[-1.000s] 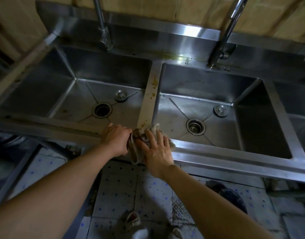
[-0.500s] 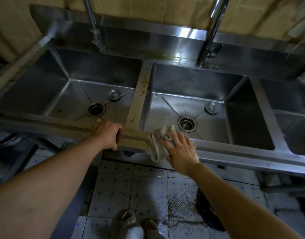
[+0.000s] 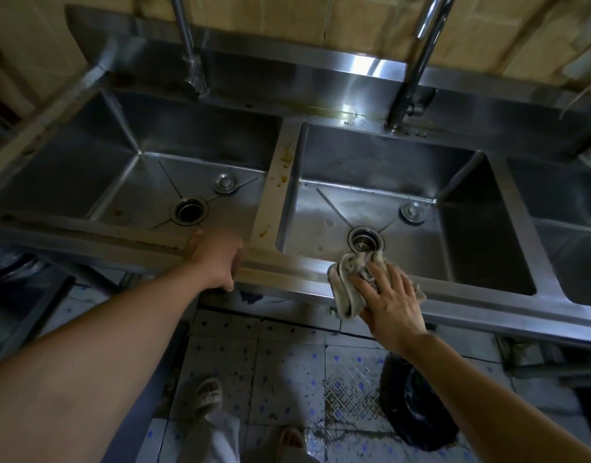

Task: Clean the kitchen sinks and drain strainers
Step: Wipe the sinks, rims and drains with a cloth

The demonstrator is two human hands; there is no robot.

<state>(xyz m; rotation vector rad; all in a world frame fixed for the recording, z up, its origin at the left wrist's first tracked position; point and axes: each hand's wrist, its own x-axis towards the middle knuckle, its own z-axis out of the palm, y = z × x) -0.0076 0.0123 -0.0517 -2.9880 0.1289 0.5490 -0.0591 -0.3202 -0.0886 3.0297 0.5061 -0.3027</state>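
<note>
A steel sink unit stands before me with a left basin (image 3: 127, 162) and a middle basin (image 3: 404, 168). Each has a round drain: the left drain (image 3: 188, 210) and the middle drain strainer (image 3: 365, 239). A loose plug (image 3: 224, 183) lies in the left basin, another plug (image 3: 412, 212) in the middle one. My right hand (image 3: 389, 297) presses a crumpled grey rag (image 3: 349, 279) flat-fingered on the front rim (image 3: 287, 272) before the middle basin. My left hand (image 3: 217, 259) grips the front rim near the stained divider (image 3: 275, 198).
A third basin (image 3: 568, 208) lies at the far right. Two tall faucets (image 3: 187, 45) (image 3: 417, 58) rise from the back ledge. Yellow-brown stains mark the divider and ledge. Below are wet tiled floor (image 3: 287, 362), my sandalled feet and a dark object (image 3: 417, 406) on the floor.
My right hand has slid the rag to the right along the front rim, away from my left hand. The left hand has stayed on the rim by the divider.
</note>
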